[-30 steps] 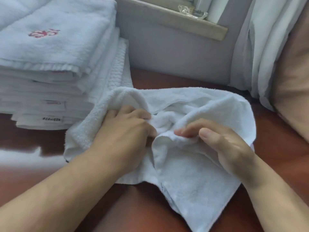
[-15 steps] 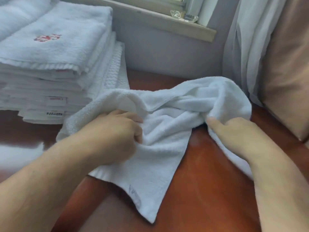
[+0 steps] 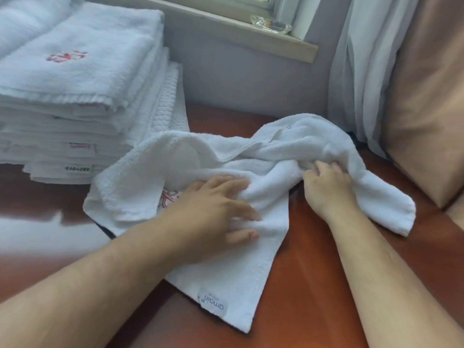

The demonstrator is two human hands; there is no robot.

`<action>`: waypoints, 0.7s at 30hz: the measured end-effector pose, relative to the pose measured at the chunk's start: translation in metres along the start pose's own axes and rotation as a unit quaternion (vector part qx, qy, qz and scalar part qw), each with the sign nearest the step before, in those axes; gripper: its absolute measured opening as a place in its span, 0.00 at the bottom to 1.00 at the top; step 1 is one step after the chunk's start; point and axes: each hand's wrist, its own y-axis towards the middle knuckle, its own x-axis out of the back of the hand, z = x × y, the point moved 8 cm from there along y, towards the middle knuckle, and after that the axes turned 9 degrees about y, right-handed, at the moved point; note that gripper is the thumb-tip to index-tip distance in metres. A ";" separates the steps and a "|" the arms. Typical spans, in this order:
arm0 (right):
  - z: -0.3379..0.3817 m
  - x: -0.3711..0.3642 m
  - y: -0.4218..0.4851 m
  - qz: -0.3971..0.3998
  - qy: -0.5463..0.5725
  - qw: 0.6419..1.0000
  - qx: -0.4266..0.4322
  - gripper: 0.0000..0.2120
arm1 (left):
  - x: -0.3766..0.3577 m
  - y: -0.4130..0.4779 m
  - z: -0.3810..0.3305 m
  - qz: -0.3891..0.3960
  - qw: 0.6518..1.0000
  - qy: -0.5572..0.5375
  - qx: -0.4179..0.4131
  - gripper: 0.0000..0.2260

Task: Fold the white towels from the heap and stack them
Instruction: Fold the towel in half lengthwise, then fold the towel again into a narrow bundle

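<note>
Towel (image 3: 238, 272) lies rumpled on the red-brown table (image 3: 313, 285), just beside the folded stack (image 3: 75, 84). The left hand (image 3: 213, 212) presses it with flat, spread fingers; the right hand (image 3: 326, 189) grips a bunched fold.

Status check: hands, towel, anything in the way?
Left hand flat, pressing the towel. Right hand grips its bunched right end. Towel crumpled, not yet folded, on the table. Folded stack far left, apart from both hands.
</note>
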 end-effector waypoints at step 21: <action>0.036 -0.005 -0.030 0.051 0.000 0.990 0.130 0.19 | 0.040 -0.029 0.014 -0.058 0.964 0.176 0.191 0.21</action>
